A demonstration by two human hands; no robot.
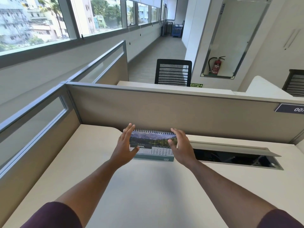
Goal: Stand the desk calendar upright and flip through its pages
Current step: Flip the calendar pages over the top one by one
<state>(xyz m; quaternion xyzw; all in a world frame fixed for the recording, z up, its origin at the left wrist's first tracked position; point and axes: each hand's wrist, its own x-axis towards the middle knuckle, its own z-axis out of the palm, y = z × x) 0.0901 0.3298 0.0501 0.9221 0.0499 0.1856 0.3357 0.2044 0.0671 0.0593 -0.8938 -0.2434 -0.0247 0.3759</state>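
The desk calendar stands upright on the white desk, close to the beige partition. Its spiral binding is on top and the page facing me shows a mountain lake photo above the word APRIL. My left hand is at the calendar's left edge, fingers spread, thumb over the lower left corner of the page. My right hand is at the right edge, fingers near the spiral, thumb in front of the photo. Whether either hand grips the calendar is unclear.
An open cable hatch with a raised grey lid sits in the desk just right of the calendar. Beige partitions wall the desk at the back and left. A black mesh chair stands beyond.
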